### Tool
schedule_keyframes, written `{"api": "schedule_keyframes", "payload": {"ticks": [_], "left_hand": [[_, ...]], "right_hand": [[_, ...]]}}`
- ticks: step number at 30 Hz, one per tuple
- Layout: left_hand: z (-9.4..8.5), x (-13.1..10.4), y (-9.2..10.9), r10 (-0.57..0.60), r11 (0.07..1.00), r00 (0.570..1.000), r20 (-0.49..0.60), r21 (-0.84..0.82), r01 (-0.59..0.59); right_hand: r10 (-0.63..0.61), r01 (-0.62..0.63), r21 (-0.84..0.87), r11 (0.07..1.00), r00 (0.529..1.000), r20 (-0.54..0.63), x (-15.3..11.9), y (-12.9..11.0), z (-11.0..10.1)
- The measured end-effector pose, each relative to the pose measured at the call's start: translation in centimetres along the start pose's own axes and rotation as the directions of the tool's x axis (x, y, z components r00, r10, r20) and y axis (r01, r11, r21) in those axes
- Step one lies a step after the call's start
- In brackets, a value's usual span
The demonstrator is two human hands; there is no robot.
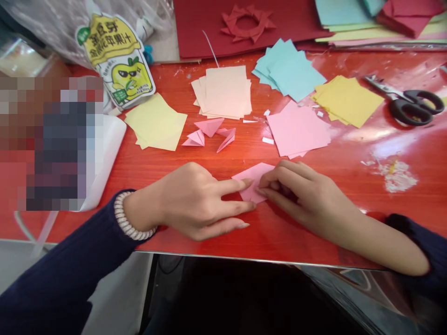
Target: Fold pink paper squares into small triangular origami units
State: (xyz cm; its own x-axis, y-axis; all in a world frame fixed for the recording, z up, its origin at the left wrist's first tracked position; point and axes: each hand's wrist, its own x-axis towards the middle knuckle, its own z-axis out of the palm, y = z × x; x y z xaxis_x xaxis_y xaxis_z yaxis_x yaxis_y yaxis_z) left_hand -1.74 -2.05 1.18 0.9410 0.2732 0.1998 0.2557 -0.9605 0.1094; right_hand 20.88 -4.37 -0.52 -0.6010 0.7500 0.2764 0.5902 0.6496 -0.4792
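A small pink sheet of folding paper (256, 176) lies on the red table, with fold lines and angled edges showing. My left hand (202, 202) rests over its left side, fingers stretched and apart, two fingertips pressing on the paper. From the right, my right hand (300, 190) pinches the paper's right part between thumb and fingers, which hides that edge. Just beyond my hands sit several folded pink paper pieces (209, 126). To their right is a stack of pink square sheets (296, 130).
Stacks of pale yellow (159, 123), peach (226, 93), light blue (295, 72) and yellow paper (352, 100) line the table. Black-handled scissors (407, 102) lie right, near paper scraps (400, 174). A juice pouch (120, 60) stands left. Behind, a red folded ring (247, 23) rests on dark red card.
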Motion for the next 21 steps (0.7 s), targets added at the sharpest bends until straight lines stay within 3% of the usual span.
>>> {"api": "schedule_keyframes", "payload": {"ticks": [7,9,11,13,17,21], "left_hand": [[0.0,0.0,0.3,-0.003,0.999,1.0,0.017,0.042,0.002],[0.0,0.0,0.3,-0.004,0.999,1.0,0.024,0.049,0.002],[0.0,0.0,0.3,-0.002,0.999,1.0,0.023,0.054,0.0],[-0.1,0.0,0.3,-0.002,0.998,1.0,0.026,0.062,0.001],[-0.3,0.0,0.4,-0.01,0.998,0.999,0.041,0.061,0.008],[-0.3,-0.1,0.5,-0.021,0.999,0.998,0.058,0.044,0.019]], "right_hand": [[0.063,-0.064,-0.041,0.997,0.998,-0.024,-0.6,0.0,0.0],[-0.066,0.057,-0.111,0.992,0.994,-0.083,-1.0,-0.1,-0.5],[-0.298,0.288,-0.161,0.944,0.954,-0.041,-1.4,-0.2,-0.9],[-0.399,0.389,-0.228,0.892,0.917,0.004,-1.8,-0.3,-1.1],[-0.353,0.375,-0.247,0.893,0.926,0.13,-2.4,-0.1,-1.0],[-0.265,0.301,-0.288,0.909,0.951,0.158,-3.1,0.9,-1.2]]}}
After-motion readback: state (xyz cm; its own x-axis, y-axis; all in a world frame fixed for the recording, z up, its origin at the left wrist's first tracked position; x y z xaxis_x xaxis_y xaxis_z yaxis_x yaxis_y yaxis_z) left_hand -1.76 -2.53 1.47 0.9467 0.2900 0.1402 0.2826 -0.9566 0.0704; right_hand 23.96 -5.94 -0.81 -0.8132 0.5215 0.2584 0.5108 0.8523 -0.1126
